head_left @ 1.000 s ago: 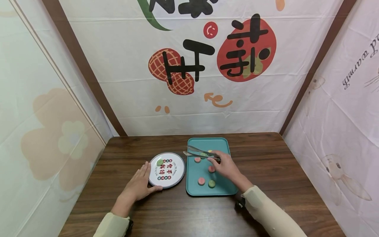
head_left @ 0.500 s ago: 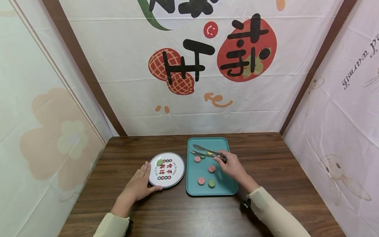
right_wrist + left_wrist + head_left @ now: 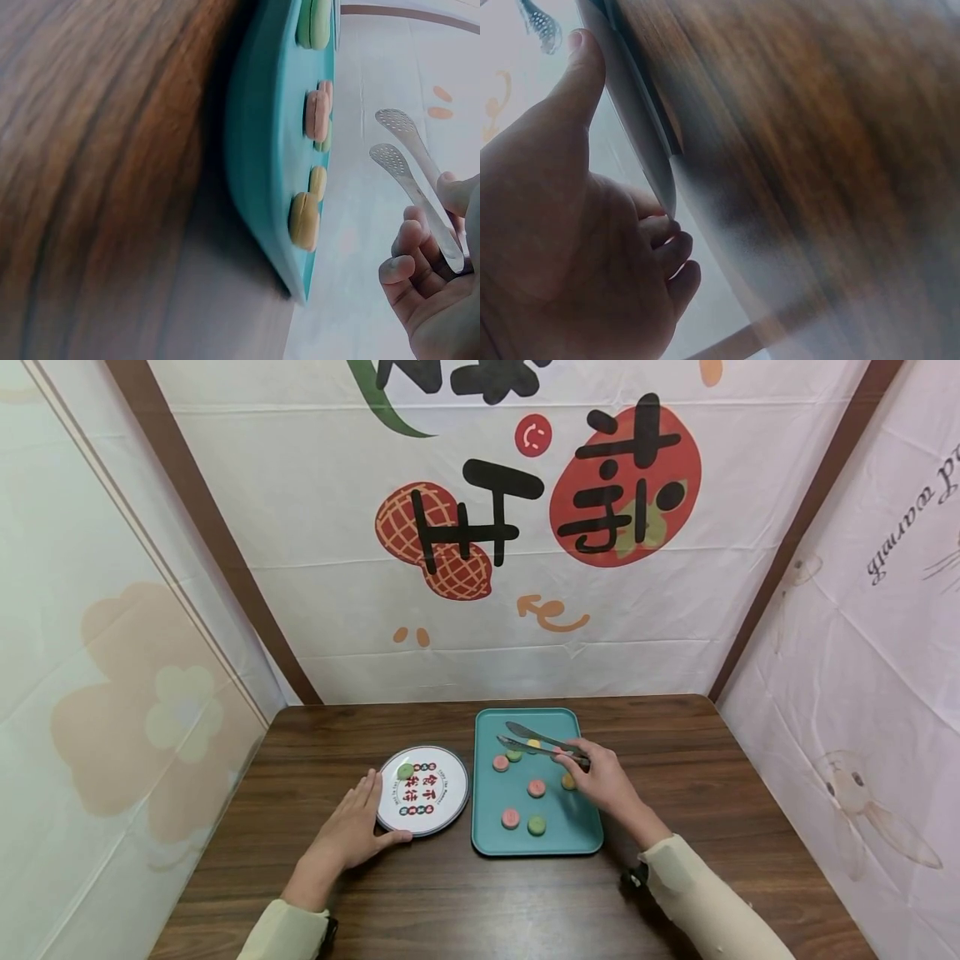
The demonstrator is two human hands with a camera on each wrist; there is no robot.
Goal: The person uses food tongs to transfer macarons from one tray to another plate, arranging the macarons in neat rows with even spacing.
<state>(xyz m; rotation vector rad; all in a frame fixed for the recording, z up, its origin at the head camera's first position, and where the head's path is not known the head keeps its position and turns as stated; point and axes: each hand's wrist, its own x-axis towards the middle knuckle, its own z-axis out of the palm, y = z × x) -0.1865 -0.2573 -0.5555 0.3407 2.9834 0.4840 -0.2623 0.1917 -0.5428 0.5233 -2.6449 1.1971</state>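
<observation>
My left hand [image 3: 348, 827] rests against the left rim of a round white plate [image 3: 446, 789], fingers extended and thumb along its near edge. One green macaron [image 3: 405, 772] lies on that plate, over printed red characters. In my right hand [image 3: 606, 781] I hold metal tongs [image 3: 390, 160] above the teal tray [image 3: 491, 797]. Their perforated tips stand apart with nothing between them. Several macarons lie on the tray, among them a green macaron [image 3: 536, 825], a pink macaron [image 3: 510, 818] and a yellow macaron [image 3: 568, 782]. The hand and tongs partly cover the ones at the back.
Plate and tray stand side by side on a dark wooden table [image 3: 450, 902], with a narrow gap between them. A printed white cloth wall [image 3: 337, 610] rises behind the table. Similar cloth hangs at the left and right.
My right hand has carried the tongs rightward across the tray. A yellow macaron near the tray's right side has come into view. The left hand and plate have stayed put.
</observation>
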